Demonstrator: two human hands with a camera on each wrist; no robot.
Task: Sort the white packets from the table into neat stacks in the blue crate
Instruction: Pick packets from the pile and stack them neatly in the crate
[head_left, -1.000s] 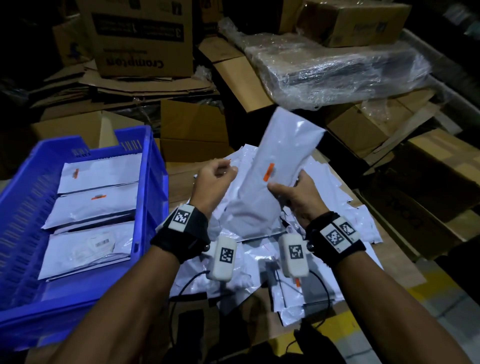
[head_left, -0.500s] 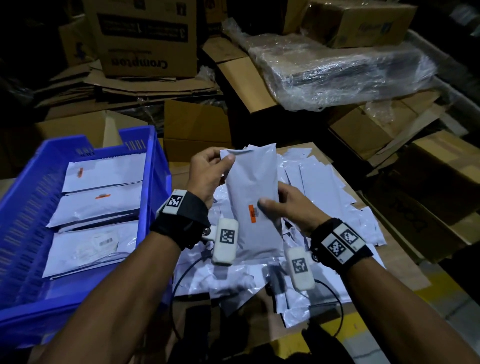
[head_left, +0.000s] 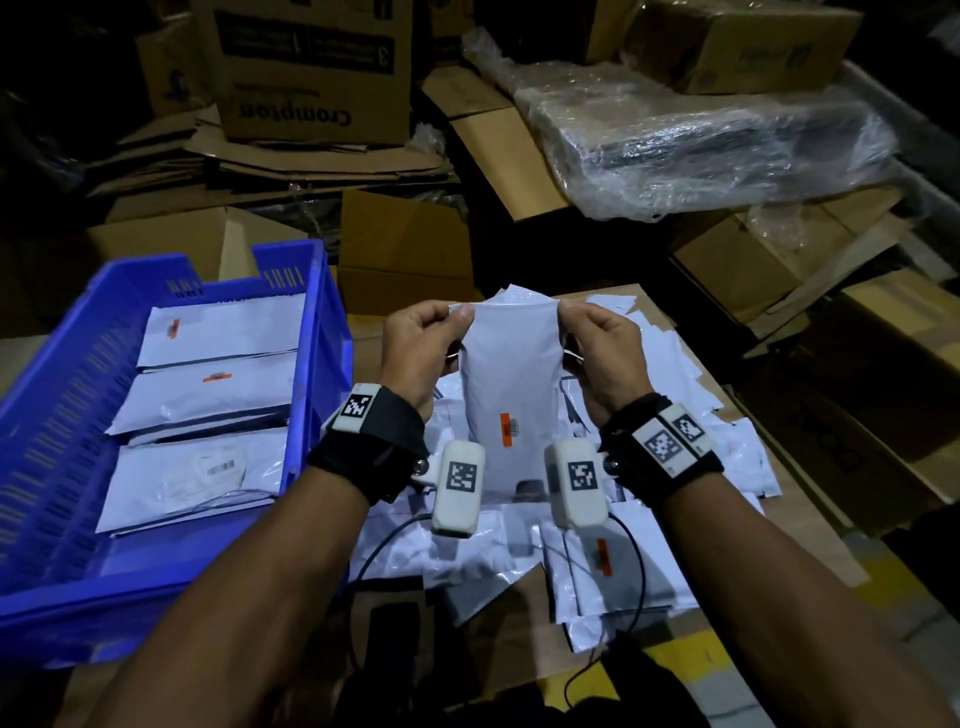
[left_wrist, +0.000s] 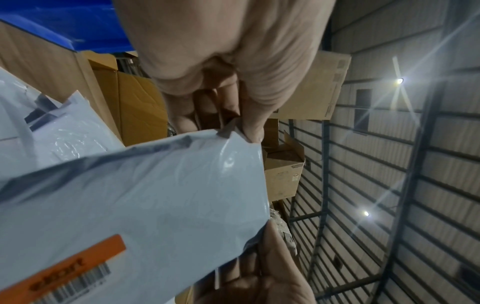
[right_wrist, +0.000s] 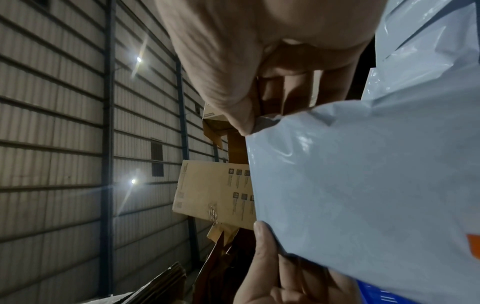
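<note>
A white packet (head_left: 511, 384) with an orange barcode label hangs upright in front of me, above the pile. My left hand (head_left: 423, 343) pinches its top left corner and my right hand (head_left: 597, 343) pinches its top right corner. The left wrist view shows the packet (left_wrist: 145, 197) gripped between thumb and fingers, and so does the right wrist view, where the packet (right_wrist: 363, 185) fills the right side. More white packets (head_left: 654, 551) lie in a loose pile on the table. The blue crate (head_left: 311, 332) at the left holds three rows of stacked packets (head_left: 208, 395).
Cardboard boxes (head_left: 405, 249) and flattened cartons crowd the space behind the crate and table. A plastic-wrapped bundle (head_left: 717, 140) sits at the back right, with more boxes (head_left: 852, 415) along the right edge. Camera cables hang from both wrists over the pile.
The packet has swung from a tilt to upright. My right hand has shifted from its lower side up to the top right corner; my left hand stays on the top left corner.
</note>
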